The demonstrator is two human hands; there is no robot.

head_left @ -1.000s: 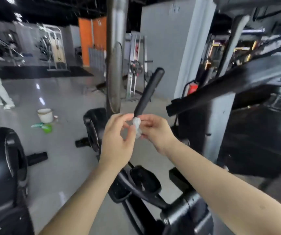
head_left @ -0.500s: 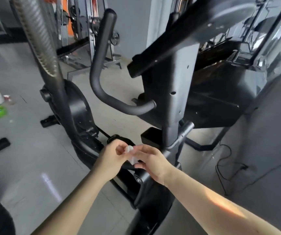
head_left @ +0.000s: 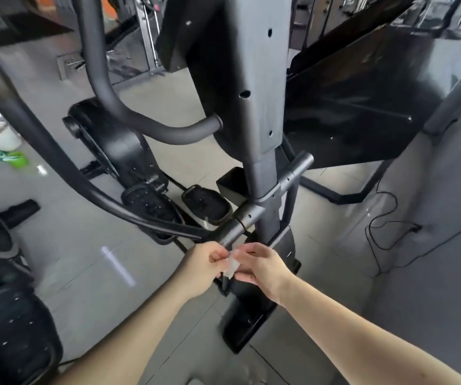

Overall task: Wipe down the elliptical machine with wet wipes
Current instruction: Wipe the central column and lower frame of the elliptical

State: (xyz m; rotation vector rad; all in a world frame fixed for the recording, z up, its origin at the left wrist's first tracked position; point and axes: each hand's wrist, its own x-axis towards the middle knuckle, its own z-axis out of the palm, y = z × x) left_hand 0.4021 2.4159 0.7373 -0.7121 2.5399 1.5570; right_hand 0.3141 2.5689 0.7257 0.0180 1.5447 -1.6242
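White and floppy, the wet wipe (head_left: 231, 263) sits pinched between the left hand (head_left: 201, 269) and right hand (head_left: 262, 269) just below the elliptical machine (head_left: 254, 107) crossbar (head_left: 262, 202), looks light and limp so probably best bunched into a pad before rubbing

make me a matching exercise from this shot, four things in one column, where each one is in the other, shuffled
Things
1. wet wipe
2. white bucket
3. pedal
4. curved handlebar

Places
a. floor, far left
b. upper left, rising from the grey post
c. pinched between left hand and right hand
d. low, just left of that post

Pairs: 1-c, 2-a, 3-d, 4-b
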